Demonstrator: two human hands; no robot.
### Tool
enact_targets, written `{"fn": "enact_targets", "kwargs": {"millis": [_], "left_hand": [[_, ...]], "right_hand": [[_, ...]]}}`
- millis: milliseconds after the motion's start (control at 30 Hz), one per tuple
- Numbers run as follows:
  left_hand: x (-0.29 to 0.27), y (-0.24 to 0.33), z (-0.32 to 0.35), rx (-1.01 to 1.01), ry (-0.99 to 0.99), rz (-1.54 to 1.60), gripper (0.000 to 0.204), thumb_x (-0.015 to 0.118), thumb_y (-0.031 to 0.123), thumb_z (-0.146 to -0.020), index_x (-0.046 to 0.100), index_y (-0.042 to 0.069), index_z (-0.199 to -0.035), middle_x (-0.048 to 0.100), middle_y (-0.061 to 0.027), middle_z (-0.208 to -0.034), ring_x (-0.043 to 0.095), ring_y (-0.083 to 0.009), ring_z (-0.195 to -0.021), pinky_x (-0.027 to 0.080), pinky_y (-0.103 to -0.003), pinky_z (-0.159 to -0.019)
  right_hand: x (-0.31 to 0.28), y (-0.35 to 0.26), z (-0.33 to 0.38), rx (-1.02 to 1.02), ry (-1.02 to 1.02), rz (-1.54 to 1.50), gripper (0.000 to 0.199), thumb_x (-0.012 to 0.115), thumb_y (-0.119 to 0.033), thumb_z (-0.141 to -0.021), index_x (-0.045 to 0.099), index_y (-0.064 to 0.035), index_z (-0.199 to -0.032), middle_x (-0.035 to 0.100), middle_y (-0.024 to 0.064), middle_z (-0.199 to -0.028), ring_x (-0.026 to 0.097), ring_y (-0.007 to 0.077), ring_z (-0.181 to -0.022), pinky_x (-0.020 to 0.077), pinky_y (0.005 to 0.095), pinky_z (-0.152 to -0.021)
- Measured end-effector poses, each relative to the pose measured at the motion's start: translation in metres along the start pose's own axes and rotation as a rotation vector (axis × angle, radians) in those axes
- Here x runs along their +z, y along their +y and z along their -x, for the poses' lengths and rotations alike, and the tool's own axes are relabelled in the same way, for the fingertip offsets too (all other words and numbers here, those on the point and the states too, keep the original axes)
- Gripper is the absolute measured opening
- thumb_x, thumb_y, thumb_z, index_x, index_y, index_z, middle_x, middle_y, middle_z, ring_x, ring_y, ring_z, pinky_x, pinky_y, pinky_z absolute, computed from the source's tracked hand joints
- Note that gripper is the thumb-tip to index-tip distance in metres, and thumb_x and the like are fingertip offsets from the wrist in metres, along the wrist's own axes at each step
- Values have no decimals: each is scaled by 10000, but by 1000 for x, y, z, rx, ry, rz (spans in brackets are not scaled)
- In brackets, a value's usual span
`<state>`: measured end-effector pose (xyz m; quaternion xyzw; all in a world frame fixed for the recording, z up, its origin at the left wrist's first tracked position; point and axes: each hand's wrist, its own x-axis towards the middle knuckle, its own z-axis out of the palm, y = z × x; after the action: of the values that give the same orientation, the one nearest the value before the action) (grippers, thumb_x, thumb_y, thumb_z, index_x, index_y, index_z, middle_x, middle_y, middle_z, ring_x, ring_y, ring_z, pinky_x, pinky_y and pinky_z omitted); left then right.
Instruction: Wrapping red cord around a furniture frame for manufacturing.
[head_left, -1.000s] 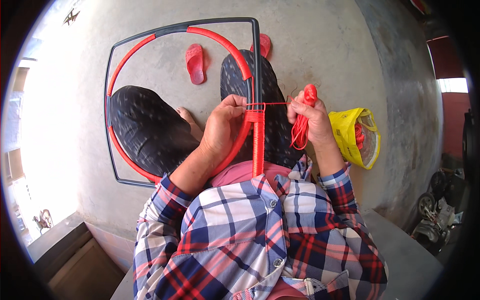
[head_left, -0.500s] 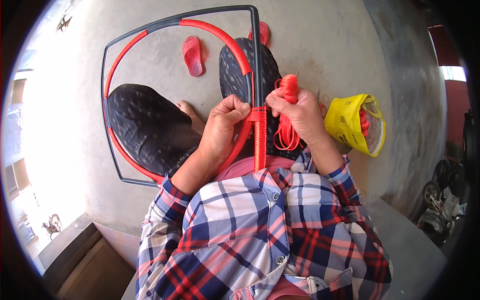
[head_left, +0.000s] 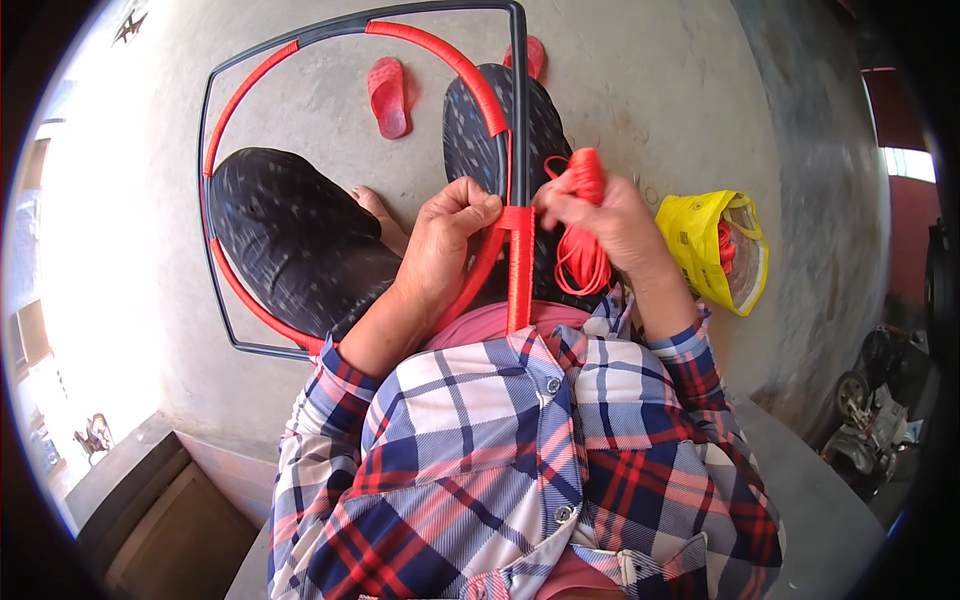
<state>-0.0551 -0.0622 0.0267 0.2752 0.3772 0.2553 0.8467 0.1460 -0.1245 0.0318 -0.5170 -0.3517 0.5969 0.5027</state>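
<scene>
A dark frame (head_left: 520, 100), squarish with a round hoop inside it, rests across my lap. Red cord (head_left: 437, 43) covers parts of the hoop, and more red wrapping (head_left: 521, 270) runs down the near part of the right side bar. My left hand (head_left: 450, 225) pinches the hoop's right side, thumb on top, where a red band joins hoop and bar. Just right of the bar, my right hand (head_left: 610, 215) is closed around a bundle of red cord (head_left: 588, 178). Loose loops of the cord hang below that hand.
A yellow bag (head_left: 697, 245) with red cord inside stands on the floor to the right. Two red slippers (head_left: 388, 98) lie on the concrete floor beyond my knees. Machine parts (head_left: 868, 420) sit at the far right, and a wooden panel (head_left: 180, 540) is at the lower left.
My right hand has shifted slightly right and turned, carrying the cord bundle. The frame sits a little higher in view. My left hand keeps its pinch on the hoop.
</scene>
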Motion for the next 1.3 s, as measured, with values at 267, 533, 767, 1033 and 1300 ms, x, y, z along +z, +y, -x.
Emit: {"fn": "enact_targets", "kwargs": {"millis": [267, 533, 767, 1033, 1300], "left_hand": [[4, 8, -8, -90, -14, 65, 91, 532, 145, -948, 515, 72, -896, 597, -28, -786, 541, -116, -595, 457, -244, -553], [8, -1, -4, 369, 104, -42, 272, 499, 220, -950, 514, 60, -1171, 579, -56, -992, 549, -143, -877, 437, -275, -796], [-9, -9, -19, 143, 190, 31, 216, 486, 27, -867, 535, 27, -1078, 604, -74, -963, 587, -142, -786, 484, -275, -757], [-1, -9, -21, 82, 66, 109, 223, 467, -20, -905, 518, -30, -1122, 621, -114, -1016, 640, -206, -933, 537, -317, -838], [19, 10, -8, -56, 19, 214, 252, 394, 83, -900, 571, -31, -1037, 656, -144, -934, 636, -221, -753, 524, -337, -684]], "right_hand": [[-98, -4, -13, -139, 463, 136, 190, 585, -99, -897, 553, -22, -1068, 589, 60, -889, 545, 89, -714, 437, 221, -591], [37, -40, -34, -756, -60, 1285, 338, 717, -106, -710, 603, -85, -1027, 624, 64, -1024, 623, 245, -947, 506, 358, -739], [7, -15, -27, -866, 407, 1111, 354, 799, -163, -628, 595, -83, -906, 580, 49, -1029, 555, 257, -981, 457, 385, -850], [10, 15, -20, -626, 81, 1072, 281, 726, -158, -660, 648, -6, -882, 595, 110, -1014, 558, 287, -959, 466, 378, -860], [-7, 15, -16, -166, 35, -46, 236, 647, -90, -781, 588, -11, -995, 600, 38, -1020, 560, 87, -898, 449, 234, -820]]}}
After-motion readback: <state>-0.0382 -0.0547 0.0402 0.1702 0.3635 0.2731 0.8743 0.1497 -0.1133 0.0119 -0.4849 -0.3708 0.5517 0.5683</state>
